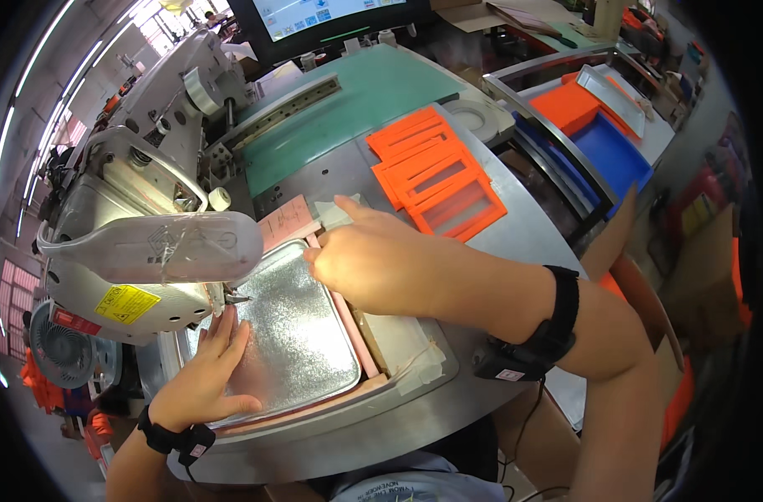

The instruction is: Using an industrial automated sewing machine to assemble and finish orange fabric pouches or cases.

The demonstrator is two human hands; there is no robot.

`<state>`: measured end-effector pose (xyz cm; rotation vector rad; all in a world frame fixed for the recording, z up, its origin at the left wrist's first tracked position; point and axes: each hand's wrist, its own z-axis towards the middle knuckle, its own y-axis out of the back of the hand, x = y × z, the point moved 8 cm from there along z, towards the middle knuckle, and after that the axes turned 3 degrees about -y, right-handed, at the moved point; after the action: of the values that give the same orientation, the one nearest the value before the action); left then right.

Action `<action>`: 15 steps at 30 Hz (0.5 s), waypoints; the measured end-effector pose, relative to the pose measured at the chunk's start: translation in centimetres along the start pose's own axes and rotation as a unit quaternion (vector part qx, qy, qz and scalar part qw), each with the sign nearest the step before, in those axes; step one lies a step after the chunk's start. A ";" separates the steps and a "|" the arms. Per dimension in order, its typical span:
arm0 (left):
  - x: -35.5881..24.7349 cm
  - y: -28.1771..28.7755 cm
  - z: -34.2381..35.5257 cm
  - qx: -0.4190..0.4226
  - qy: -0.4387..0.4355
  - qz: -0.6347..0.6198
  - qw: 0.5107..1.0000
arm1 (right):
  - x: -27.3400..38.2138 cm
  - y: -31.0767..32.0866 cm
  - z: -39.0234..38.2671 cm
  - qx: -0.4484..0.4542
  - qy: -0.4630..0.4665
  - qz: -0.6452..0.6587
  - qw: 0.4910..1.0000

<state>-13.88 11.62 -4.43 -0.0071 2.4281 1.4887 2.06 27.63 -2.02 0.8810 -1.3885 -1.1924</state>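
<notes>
In the head view, a silvery rectangular panel lay between seven and eight o'clock of centre, with a pale sewing machine at its ten o'clock. The left hand rested at the panel's eight o'clock, fingers spread and released, while the right hand sat at its one o'clock, some fingers curled by the edge, though whether they grasped it could not be told. Orange slotted pieces lay beyond, between one and two o'clock from the right hand.
</notes>
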 end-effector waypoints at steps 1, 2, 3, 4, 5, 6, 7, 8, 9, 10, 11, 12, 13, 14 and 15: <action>0.1 -0.2 0.0 0.002 0.003 0.003 1.000 | 0.1 0.2 -0.1 0.014 -0.007 -0.016 1.000; 0.1 -0.3 0.0 0.003 0.006 0.005 1.000 | 0.3 0.4 -0.1 0.028 -0.012 -0.032 0.999; 0.2 -0.3 0.1 -0.002 0.008 0.008 1.000 | 0.4 0.6 -0.1 0.041 -0.018 -0.055 0.997; 0.2 -0.3 0.2 -0.010 0.006 -0.004 1.000 | 0.5 0.6 -0.2 0.042 -0.021 -0.038 0.998; 0.2 -0.3 0.2 -0.018 0.005 -0.016 1.000 | 0.5 0.4 -0.4 0.042 -0.023 -0.021 0.999; 0.3 -0.3 0.2 -0.027 0.004 -0.028 0.999 | 0.5 0.2 -0.5 0.043 -0.024 -0.004 0.999; 0.5 -0.4 0.2 -0.026 0.006 -0.043 0.999 | 0.7 -0.1 -0.5 0.046 -0.025 -0.010 0.999; 0.4 -0.2 0.3 -0.024 0.003 -0.043 0.999 | 0.7 -0.2 -0.7 0.049 -0.027 -0.019 0.998; 0.3 -0.2 0.3 -0.022 0.004 -0.045 0.999 | 1.1 -0.2 -0.6 0.052 -0.025 -0.025 0.998; 0.4 -0.1 0.2 -0.020 0.005 -0.048 0.999 | 1.4 -0.3 -0.5 0.081 -0.035 -0.045 0.995; 0.7 -0.3 0.2 -0.013 0.005 -0.048 0.999 | 1.8 0.0 -0.5 0.109 -0.045 -0.065 0.991; 0.7 -0.2 0.1 -0.004 0.004 -0.036 0.999 | 2.1 0.0 -0.4 0.137 -0.056 -0.084 0.985; 0.6 -0.2 0.1 0.004 0.004 -0.025 1.000 | 2.4 0.0 -0.2 0.144 -0.058 -0.092 0.983; 0.5 -0.2 0.0 0.013 0.005 -0.014 1.000 | 2.5 -0.2 -0.1 0.151 -0.060 -0.100 0.982; 0.3 -0.2 -0.1 0.019 0.003 -0.020 1.000 | 2.7 -0.5 0.1 0.159 -0.061 -0.109 0.979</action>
<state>-14.19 11.47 -4.67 -0.0526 2.4470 1.4268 1.50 24.99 -1.84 1.2265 -1.6448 -1.2224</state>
